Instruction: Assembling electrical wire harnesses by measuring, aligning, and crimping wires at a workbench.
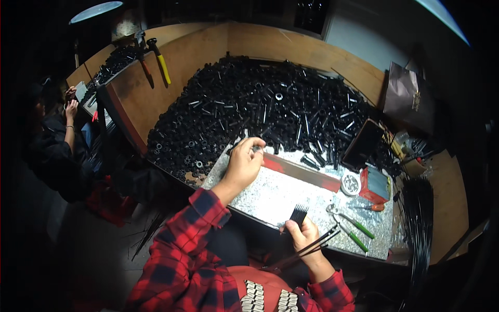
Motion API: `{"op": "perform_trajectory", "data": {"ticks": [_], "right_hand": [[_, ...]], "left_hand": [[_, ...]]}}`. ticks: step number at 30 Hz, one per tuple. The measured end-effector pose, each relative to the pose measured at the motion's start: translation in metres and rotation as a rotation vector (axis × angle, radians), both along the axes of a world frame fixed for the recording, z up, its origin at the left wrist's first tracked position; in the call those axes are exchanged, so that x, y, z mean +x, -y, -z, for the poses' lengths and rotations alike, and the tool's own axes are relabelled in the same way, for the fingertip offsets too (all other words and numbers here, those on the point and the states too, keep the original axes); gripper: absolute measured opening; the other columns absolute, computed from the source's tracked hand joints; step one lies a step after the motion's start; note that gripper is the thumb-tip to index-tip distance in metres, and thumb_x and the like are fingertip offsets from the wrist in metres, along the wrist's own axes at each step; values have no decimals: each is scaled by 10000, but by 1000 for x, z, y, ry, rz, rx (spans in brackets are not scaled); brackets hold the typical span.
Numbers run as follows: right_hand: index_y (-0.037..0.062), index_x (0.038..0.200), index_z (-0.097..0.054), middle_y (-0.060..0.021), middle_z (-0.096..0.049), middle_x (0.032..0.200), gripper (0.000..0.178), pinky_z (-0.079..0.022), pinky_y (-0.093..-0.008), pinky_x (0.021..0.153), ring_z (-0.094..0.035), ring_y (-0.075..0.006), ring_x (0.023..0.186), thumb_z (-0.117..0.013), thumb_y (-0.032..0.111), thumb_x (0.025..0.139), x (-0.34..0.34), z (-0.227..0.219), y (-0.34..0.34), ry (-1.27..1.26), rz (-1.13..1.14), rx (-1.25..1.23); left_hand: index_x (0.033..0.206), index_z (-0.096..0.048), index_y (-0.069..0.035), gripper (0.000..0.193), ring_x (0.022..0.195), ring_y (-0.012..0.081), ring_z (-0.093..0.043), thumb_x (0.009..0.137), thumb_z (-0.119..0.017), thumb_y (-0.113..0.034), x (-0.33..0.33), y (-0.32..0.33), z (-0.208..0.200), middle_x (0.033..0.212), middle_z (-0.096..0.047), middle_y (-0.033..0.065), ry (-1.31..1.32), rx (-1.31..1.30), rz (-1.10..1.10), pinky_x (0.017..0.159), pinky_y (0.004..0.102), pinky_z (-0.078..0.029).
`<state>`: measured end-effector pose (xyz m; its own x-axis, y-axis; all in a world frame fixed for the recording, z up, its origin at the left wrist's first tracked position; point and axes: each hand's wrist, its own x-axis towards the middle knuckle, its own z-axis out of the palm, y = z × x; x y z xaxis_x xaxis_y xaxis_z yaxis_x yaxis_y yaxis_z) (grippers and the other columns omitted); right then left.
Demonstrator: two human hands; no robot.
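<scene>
Hard white light burns out the tabletop [260,195] between the left hand's fingers [254,141] and the right hand's fingers [295,229], bleaching its speckle. Beyond them the black parts [234,99] merge into deep shadow pricked by small glints, and far to their left a co-worker [57,151] is dim, with little detail. Fisheye distortion bows the wooden partition [291,46] past the fingers, and the outer corners fall to black.

Head view: left fisheye of a head-worn pair
Facing: down and forward, over the desk [252,200] to the heap of black parts [260,104]
Range: desk near, heap beyond
Lower edge: plaid sleeves [182,239], close up
Rim: straight edges bowed
</scene>
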<state>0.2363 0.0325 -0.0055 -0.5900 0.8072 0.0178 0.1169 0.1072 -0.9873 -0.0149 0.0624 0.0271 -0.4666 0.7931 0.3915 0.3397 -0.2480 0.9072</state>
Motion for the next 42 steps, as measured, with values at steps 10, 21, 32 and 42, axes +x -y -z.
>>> {"op": "perform_trajectory", "data": {"ticks": [10, 21, 32, 42], "right_hand": [[13, 950, -587, -53, -659, 790, 146, -495, -248, 666, -612, -108, 715, -570, 158, 946, -6, -9, 1, -7, -32, -30], [-4, 1026, -584, -59, -654, 830, 192, -495, -243, 685, -609, -111, 738, -575, 172, 952, -4, -6, 4, -95, -31, -101], [-12, 937, -621, -59, -675, 796, 169, -502, -242, 669, -617, -101, 729, -584, 153, 942, -7, -16, 4, -110, -17, -146], [-3, 929, -624, -81, -681, 801, 255, -495, -235, 648, -623, -111, 709, -552, 239, 969, -10, -14, 8, -114, -19, -149]], "left_hand": [[968, -636, 11, 219, 831, 89, -538, 962, -567, -197, 71, 61, 10, 995, -546, 47, 256, 101, 367, 738, 231, -458], [924, -626, 41, 104, 831, 61, -518, 913, -615, -62, 93, 78, 6, 939, -575, 33, 542, 68, 346, 707, 214, -436], [880, -640, 25, 87, 750, 61, -535, 906, -626, -57, 89, 77, 11, 893, -577, 25, 535, -57, 415, 672, 214, -468], [1174, -574, 48, 282, 987, 206, -634, 981, -486, -137, 68, 73, 13, 1180, -603, 143, 917, -65, 463, 827, 286, -513]]}}
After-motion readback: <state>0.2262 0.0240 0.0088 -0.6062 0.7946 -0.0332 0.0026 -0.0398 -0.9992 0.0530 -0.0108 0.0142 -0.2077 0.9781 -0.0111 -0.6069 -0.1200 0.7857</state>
